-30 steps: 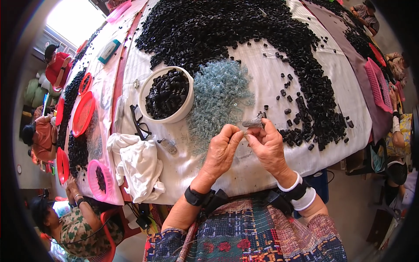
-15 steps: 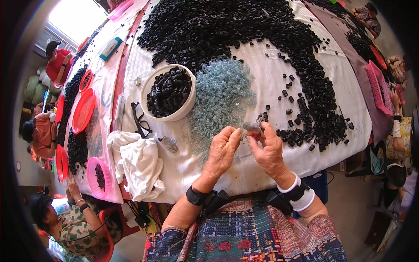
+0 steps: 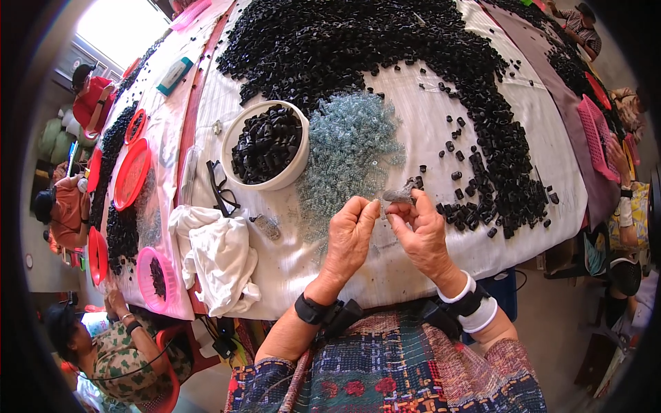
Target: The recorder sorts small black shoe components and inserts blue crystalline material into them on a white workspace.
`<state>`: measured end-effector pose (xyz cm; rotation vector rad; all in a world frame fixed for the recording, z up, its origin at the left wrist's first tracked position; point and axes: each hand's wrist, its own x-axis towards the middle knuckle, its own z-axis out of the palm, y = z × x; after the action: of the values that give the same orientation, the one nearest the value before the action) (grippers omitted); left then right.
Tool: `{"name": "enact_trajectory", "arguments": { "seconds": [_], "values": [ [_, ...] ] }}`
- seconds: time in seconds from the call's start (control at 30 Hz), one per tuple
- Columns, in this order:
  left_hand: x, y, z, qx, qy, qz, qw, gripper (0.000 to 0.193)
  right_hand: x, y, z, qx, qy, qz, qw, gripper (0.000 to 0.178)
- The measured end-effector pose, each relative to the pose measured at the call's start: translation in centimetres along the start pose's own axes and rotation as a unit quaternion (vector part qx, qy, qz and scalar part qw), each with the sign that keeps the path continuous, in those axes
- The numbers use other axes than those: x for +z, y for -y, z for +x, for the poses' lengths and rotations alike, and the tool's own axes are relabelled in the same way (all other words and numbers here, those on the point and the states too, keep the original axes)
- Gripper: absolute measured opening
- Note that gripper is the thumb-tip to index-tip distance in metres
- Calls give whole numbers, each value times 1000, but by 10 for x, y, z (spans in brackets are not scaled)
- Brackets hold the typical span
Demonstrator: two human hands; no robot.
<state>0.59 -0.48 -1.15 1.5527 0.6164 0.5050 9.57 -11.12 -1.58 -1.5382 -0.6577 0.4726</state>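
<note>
Person's hands at work above a cloth-covered table (image 3: 475, 258); o'clock positions are read from betw. the hands. L. hand (image 3: 348, 237): thumb & index closed in a pinch; whether sth. tiny lies betw. them, we can't tell. R. hand (image 3: 421, 233): fingers curled, thumb brought near them; a grey tapered piece (image 3: 397, 197) sits at its index finger, just above the thumb, at approx. 1 o'clock; held or worn, we can't tell. At 10 o'clock we see a white tub (image 3: 292, 177), heaped w/ blk. caps (image 3: 267, 143); touching it, at 11, a pile of clear bluish bits (image 3: 350, 141). Betw. 8 & 9, a pink basket (image 3: 142, 270) w/ some blk. pcs. inside; approx. 9, a lg. red tray (image 3: 132, 175), contents too small to tell. Betw. 2 & 3, well apart, another pink basket (image 3: 593, 131). Loose blk. pcs. (image 3: 365, 41) spread at 12, running round to 3.
</note>
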Motion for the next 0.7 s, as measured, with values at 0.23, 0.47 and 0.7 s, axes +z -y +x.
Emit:
{"name": "enact_trajectory", "arguments": {
  "seconds": [0.23, 0.47, 0.7],
  "values": [
    [-2, -1, -1, -63, 24, -115, 991, 25, -2, 5, 2, -8, 23, -42, 999, 35],
    [1, -9, -1, -82, 74, -107, 988, 30, -4, 8, 2, 49, 33, 99, 993, 33],
    [-13, -14, -1, -202, 56, -192, 959, 11, -10, 12, 4, 72, 28, 60, 995, 32]
  ]
}}
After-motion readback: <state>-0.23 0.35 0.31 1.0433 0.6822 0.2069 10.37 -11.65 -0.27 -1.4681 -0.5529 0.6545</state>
